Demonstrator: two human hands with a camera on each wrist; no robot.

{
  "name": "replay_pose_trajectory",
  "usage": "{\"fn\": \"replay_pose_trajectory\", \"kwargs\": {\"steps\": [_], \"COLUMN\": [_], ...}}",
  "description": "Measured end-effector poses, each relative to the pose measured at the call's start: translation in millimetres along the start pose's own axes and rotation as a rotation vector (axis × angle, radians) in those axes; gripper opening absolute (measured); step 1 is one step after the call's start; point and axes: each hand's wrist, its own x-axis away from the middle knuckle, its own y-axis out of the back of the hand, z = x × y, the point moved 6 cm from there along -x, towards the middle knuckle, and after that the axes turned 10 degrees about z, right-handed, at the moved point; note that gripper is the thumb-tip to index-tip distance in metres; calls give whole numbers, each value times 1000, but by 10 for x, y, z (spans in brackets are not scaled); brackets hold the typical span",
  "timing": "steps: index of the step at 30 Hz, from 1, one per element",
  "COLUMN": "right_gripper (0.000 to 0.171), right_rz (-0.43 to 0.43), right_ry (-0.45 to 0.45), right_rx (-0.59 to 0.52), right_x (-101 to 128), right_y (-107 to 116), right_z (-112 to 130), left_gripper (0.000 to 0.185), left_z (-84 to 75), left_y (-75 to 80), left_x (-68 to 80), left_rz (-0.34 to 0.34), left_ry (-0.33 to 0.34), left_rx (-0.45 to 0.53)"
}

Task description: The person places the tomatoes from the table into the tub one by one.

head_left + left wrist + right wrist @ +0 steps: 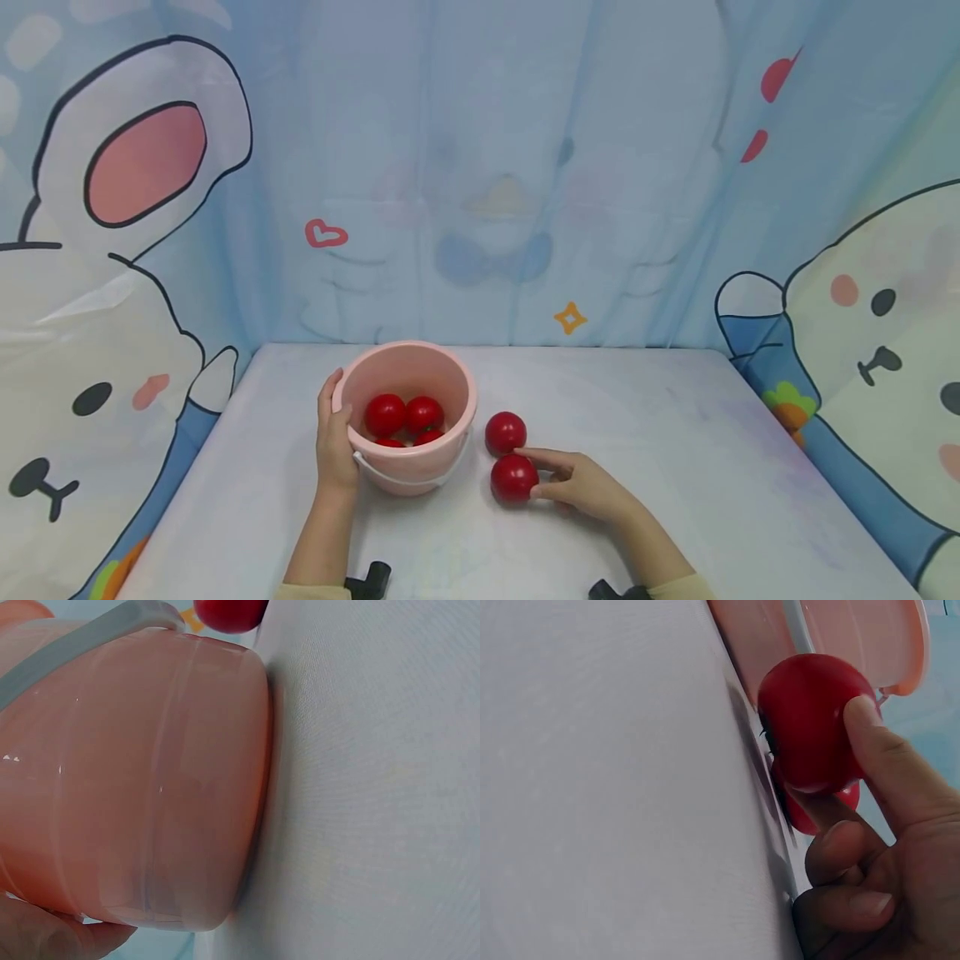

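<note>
Fingers (870,742) and thumb of the right hand (588,487) are curled round a glossy red round tomato (513,478), pinching it where it sits on the pale grey tabletop (675,467); in the right wrist view a fingertip presses on the tomato's upper side and the thumb lies beneath it. A second red round tomato (506,432) sits just beyond the first, toward the far edge of the tabletop, so close that the two seem to touch. Both lie just to the right of a pink plastic bucket (450,385) with a white handle (397,479) hanging down its near side.

The left hand (335,446) grips the bucket's left wall, thumb over the rim and palm against the outside. The left wrist view shows the bucket wall close up with a bit of that hand at its base. Inside the bucket lie several more red tomatoes (386,414), at least three showing. The bucket stands upright, left of the middle of the tabletop and nearer its far edge than its near one.

Behind the tabletop hangs a light blue cartoon curtain (510,167) with white rabbit figures.
</note>
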Motion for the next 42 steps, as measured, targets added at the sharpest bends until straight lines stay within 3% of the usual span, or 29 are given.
{"fn": "replay_pose_trajectory", "kwargs": {"steps": [9, 23, 35, 42], "right_gripper": [58, 55, 56, 54], "right_rz": [-16, -53, -58, -54], "right_ry": [41, 137, 247, 234], "right_rx": [-13, 90, 145, 174], "right_x": [50, 46, 67, 35], "right_y": [146, 582, 803, 873], "right_z": [167, 706, 1202, 1411], "left_gripper": [53, 52, 51, 51], "left_z": [15, 31, 33, 19], "left_y": [-3, 7, 24, 7], "left_x": [-2, -7, -1, -10], "left_rz": [0, 7, 3, 7], "left_ry": [10, -10, -3, -3], "left_rx": [7, -10, -5, 5]}}
